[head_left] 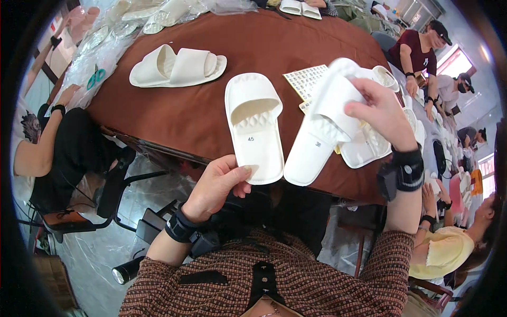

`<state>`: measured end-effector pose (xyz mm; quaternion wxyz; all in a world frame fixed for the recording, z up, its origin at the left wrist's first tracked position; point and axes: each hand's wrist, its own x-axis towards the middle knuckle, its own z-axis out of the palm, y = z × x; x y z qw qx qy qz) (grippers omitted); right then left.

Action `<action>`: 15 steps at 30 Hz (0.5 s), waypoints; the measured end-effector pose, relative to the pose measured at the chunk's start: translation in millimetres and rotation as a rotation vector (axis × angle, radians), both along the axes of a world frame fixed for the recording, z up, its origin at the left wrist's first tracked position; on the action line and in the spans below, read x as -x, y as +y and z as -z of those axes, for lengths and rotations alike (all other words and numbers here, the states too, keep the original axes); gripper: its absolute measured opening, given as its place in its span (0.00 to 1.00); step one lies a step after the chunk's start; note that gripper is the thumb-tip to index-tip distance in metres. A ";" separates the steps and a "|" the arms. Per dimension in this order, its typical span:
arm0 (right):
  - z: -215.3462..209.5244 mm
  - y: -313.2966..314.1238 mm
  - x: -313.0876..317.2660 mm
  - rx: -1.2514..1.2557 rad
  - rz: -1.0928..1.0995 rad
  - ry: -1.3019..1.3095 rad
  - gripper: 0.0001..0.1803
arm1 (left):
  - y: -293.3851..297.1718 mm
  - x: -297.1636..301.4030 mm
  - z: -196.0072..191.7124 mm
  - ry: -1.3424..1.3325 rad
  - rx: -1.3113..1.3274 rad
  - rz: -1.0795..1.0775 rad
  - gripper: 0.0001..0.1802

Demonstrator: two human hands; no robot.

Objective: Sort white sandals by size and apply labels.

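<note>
1. Left hand (221, 179) is closed in a pinch on the heel end of a white slipper (257, 150); thumb on top of the insole, fingers curled underneath; there's small dark print on that insole.
2. Right hand (384, 108) is half curled, with thumb and fingers gripping a second slipper (312, 153) by the right side of its strap; toe end is a bit blurry, heel points back at the wearer.
3. Both slippers are side by side over the near edge of the table (195, 119), brown cloth on it; heels really close, can't tell if they touch.
4. Yellowish sticker sheet (301, 82) lies just beyond the second slipper, partly covered; more white slippers (364, 150) sit under and beside the right hand.
5. Farther left there's other white footwear (185, 68) on the cloth; teal-handled scissors (96, 78) are over on the clear plastic (82, 63), near a seated co-worker's hand (68, 95).
6. Person in a yellow top (446, 253) is over on the right.
</note>
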<state>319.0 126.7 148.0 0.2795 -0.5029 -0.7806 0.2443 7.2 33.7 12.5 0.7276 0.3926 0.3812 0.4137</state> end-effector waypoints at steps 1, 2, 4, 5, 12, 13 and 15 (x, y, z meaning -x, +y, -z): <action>-1.5 -9.5 -10.0 -0.004 -0.003 -0.008 0.24 | -1.5 -1.1 -0.6 -0.006 -0.002 0.009 0.12; -3.2 -18.2 -23.3 -0.003 0.066 0.018 0.21 | -2.8 -1.9 -0.4 -0.015 -0.006 0.006 0.12; -4.5 -38.3 -36.4 -0.002 0.124 0.039 0.18 | -7.8 -4.8 0.8 -0.019 -0.054 0.009 0.12; -4.7 -49.2 -38.4 -0.030 0.200 0.125 0.15 | -10.4 -5.6 1.6 -0.023 -0.054 -0.003 0.12; 40.7 -119.4 -50.4 0.083 0.345 0.647 0.13 | -20.2 -22.5 -0.8 0.141 -0.345 -0.047 0.14; 52.8 -126.5 -46.5 0.119 0.346 0.731 0.13 | -20.8 -25.3 0.1 0.150 -0.408 -0.062 0.15; 73.2 -138.8 -39.6 0.157 0.326 0.904 0.14 | -19.8 -31.0 -1.1 0.179 -0.447 -0.058 0.15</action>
